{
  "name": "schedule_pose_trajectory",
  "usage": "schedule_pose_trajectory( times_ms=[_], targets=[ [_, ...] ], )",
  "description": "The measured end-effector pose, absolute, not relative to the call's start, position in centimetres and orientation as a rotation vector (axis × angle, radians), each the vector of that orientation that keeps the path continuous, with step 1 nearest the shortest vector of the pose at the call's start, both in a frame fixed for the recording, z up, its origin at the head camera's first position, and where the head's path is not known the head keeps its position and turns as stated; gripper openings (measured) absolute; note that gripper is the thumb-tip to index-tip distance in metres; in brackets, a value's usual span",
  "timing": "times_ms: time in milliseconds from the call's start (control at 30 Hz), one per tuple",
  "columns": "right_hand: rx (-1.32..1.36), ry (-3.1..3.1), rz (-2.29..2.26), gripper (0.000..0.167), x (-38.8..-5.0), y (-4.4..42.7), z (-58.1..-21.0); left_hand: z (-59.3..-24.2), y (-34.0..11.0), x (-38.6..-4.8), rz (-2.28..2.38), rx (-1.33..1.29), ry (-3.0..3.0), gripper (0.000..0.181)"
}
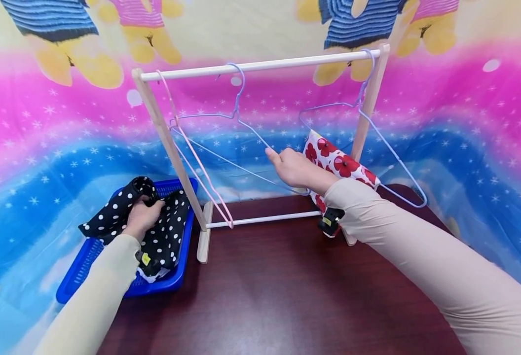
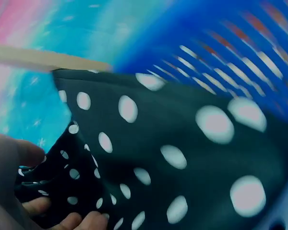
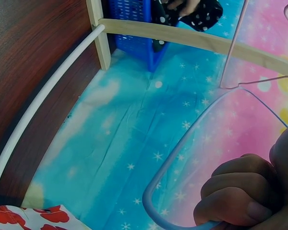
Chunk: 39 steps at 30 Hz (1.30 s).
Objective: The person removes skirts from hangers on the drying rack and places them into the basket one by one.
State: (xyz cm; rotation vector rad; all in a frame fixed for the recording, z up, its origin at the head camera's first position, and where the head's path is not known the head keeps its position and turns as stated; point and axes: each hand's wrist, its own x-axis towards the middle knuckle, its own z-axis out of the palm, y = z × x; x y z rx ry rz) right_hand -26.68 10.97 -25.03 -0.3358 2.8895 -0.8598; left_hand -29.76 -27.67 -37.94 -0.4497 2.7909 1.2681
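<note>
My left hand [image 1: 144, 216] grips a black cloth with white polka dots [image 1: 171, 236], partly lifted and bunched over a blue basket [image 1: 178, 283]. In the left wrist view the fingers [image 2: 69, 221] curl into the cloth's folds. My right hand [image 1: 293, 168] holds the sloping right side of a purple hanger [image 1: 255, 132], whose hook hangs on the rack's top bar. In the right wrist view, its fingers [image 3: 240, 184] are curled around the hanger's end. Behind my right wrist, a white cloth with red flowers [image 1: 345, 165] hangs over another purple hanger [image 1: 402, 165].
The wooden rack [image 1: 260, 65] stands on a dark red-brown table [image 1: 260, 291]. A pink hanger [image 1: 198, 162] hangs at its left end, close to the left post [image 1: 167, 143]. A white lower bar [image 1: 265, 218] joins the feet. A patterned backdrop [image 1: 478, 148] surrounds the table.
</note>
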Motion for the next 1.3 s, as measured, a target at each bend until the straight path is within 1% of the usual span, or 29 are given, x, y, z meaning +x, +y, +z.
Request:
schedule_pose_trajectory(
  times_ms=[133,267,533,633,1067,1300],
  targets=[
    [-0.341,2.894,-0.857,0.059,-26.6,10.9,-25.0,-37.6,-27.8,-28.9,0.804,-0.246,3.01,0.065],
    [-0.346,2.895,-0.855,0.06,-26.6,11.0,-24.9,-37.1,-27.6,-28.4,0.623,-0.178,3.075,0.065],
    [-0.361,2.901,-0.854,0.06,-26.7,11.0,-24.9,-37.0,-28.0,-27.5,0.471,-0.064,3.18,0.062],
    [-0.367,2.899,-0.857,0.06,-26.6,11.0,-24.9,-37.0,-28.2,-27.3,0.393,-0.008,3.243,0.064],
    [-0.369,2.898,-0.839,0.059,-26.7,11.1,-24.9,-35.1,-28.3,-27.2,0.249,0.122,3.318,0.084],
    [-0.363,2.895,-0.84,0.059,-26.6,11.1,-24.8,-34.1,-28.5,-27.4,0.224,0.175,3.383,0.087]
  ],
)
